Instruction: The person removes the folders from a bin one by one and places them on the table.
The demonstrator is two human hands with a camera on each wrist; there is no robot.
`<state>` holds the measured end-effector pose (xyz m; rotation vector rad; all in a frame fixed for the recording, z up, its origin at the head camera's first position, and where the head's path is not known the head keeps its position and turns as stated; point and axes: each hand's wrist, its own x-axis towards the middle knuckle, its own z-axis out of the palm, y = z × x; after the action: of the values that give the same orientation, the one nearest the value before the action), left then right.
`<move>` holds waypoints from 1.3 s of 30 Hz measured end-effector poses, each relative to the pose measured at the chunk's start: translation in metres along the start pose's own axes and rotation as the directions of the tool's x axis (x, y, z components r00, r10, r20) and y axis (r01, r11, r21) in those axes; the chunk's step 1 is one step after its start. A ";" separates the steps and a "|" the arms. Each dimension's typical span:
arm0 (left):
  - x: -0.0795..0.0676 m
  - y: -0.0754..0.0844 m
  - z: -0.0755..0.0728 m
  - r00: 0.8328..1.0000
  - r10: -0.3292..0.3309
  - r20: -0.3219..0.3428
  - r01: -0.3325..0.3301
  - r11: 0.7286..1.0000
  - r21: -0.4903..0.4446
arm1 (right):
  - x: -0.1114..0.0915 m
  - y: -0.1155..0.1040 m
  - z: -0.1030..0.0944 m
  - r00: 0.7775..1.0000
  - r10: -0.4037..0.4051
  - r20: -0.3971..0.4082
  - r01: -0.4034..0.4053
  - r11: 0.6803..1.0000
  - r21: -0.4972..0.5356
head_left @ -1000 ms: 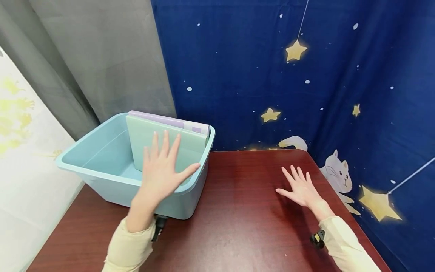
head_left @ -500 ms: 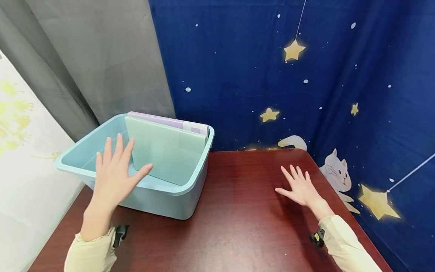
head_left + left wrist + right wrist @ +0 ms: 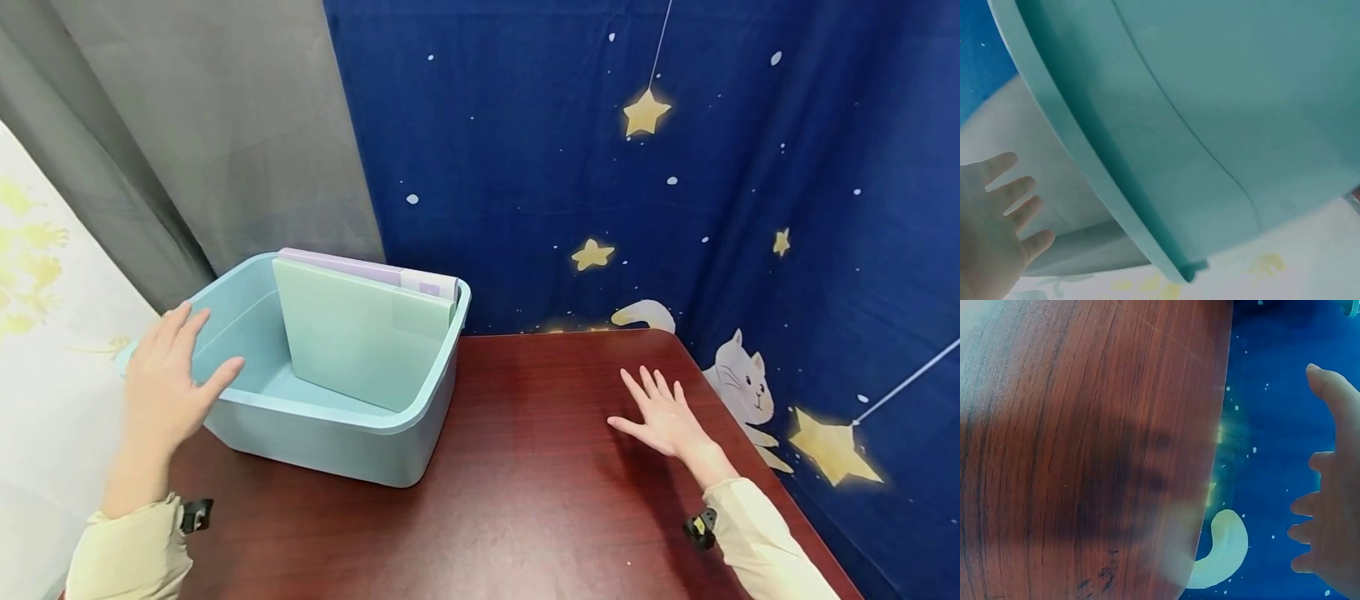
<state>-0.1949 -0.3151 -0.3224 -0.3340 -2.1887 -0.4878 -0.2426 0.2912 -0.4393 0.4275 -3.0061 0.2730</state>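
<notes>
And here on the table [image 3: 525, 492] the blue tub [image 3: 315, 450] has a green folder [image 3: 360, 337] and a purple folder [image 3: 337, 265] on edge at its right end, left hand [image 3: 161, 392] by its left corner, right hand [image 3: 663, 418] well apart, both spread wide, holding nothing, so, I'd say, clear that tub without a bump.

Smooth, low-sheen plastic for the tub [image 3: 315, 454]. Glossy wood-grain finish on the table [image 3: 525, 483], with dark streaks and reflected light. Smooth and matt on the green folder [image 3: 360, 337] and lilac folder [image 3: 341, 265]. Matt, softly folded cloth for the grey curtain [image 3: 247, 125] and blue curtain [image 3: 502, 158]; matt, wrinkled cloth for the sleeves [image 3: 761, 533].
</notes>
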 end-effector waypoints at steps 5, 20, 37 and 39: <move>-0.007 -0.018 0.002 1.000 -0.019 0.023 0.018 0.999 0.033 | 0.002 -0.002 -0.004 1.000 -0.014 -0.012 0.014 1.000 -0.006; -0.018 -0.047 0.002 0.973 -0.141 0.186 0.112 0.982 0.154 | 0.015 -0.023 -0.020 0.992 -0.077 -0.101 0.075 0.997 -0.027; -0.025 -0.065 0.001 0.910 -0.284 0.303 0.225 0.950 0.214 | 0.033 -0.056 -0.029 0.960 -0.186 -0.209 0.194 0.981 0.021; -0.025 -0.065 0.001 0.906 -0.288 0.311 0.227 0.949 0.216 | 0.035 -0.061 -0.033 0.954 -0.199 -0.225 0.213 0.976 0.041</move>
<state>-0.2065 -0.3743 -0.3579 -0.0281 -2.6120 -0.3974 -0.2569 0.2300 -0.3933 0.6653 -2.7155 0.3742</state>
